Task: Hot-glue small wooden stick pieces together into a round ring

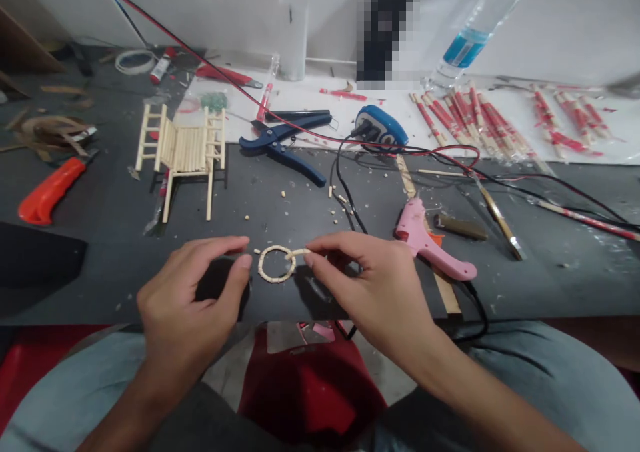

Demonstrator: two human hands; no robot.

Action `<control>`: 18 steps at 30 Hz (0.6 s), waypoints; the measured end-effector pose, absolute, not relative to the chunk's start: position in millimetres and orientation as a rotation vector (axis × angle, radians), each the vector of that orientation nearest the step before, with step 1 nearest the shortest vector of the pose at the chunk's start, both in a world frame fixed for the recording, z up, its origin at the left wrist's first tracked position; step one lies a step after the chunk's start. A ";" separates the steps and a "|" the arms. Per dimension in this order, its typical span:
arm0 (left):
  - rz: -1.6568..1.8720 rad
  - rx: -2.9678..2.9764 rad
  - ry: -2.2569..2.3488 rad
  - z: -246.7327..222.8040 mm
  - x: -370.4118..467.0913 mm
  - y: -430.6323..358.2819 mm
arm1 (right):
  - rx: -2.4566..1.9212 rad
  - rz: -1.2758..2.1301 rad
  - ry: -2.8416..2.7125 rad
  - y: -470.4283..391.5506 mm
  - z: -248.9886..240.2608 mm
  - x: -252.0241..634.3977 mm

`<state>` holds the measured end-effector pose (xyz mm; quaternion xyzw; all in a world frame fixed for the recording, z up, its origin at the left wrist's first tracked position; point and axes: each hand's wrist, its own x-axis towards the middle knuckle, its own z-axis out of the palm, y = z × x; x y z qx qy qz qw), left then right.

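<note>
A small ring made of short pale stick pieces (pixel 261 270) lies near the front edge of the dark table. My right hand (pixel 367 275) pinches a short wooden stick (pixel 299 252) between thumb and forefinger, its far end meeting the ring's right side. To the left of the ring, my left hand (pixel 200 282) holds nothing, its thumb and forefinger apart. One loose stick piece (pixel 257 251) sits between the left fingertips and the ring. A miniature chair of thin sticks (pixel 187 149) stands behind my left hand.
A pink glue gun (pixel 433 245) lies right of my right hand, its black cable trailing. Blue-handled cutters (pixel 285 147) and a blue tape-like object (pixel 383 127) lie behind. An orange-handled knife (pixel 53 191) is at left. Red-wrapped sticks (pixel 483 122) and a plastic bottle (pixel 463 49) occupy the back right.
</note>
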<state>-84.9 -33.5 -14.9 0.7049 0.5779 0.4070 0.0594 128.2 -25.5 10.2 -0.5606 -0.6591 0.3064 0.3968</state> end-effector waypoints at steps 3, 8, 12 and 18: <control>1.145 2.297 1.717 -21.8 -88.8 -30.2 | -1.488 0.788 -1.642 -21.0 2.9 113.6; 0.911 2.303 1.769 -31.1 -92.7 -30.1 | -1.511 0.733 -1.628 -17.8 -10.2 94.5; 0.887 2.267 1.765 -32.0 -98.2 -27.6 | -1.527 0.650 -1.700 -18.8 -22.1 87.3; 0.871 2.290 1.716 -32.1 -105.4 -18.6 | -1.510 0.547 -1.757 -20.1 -31.2 85.4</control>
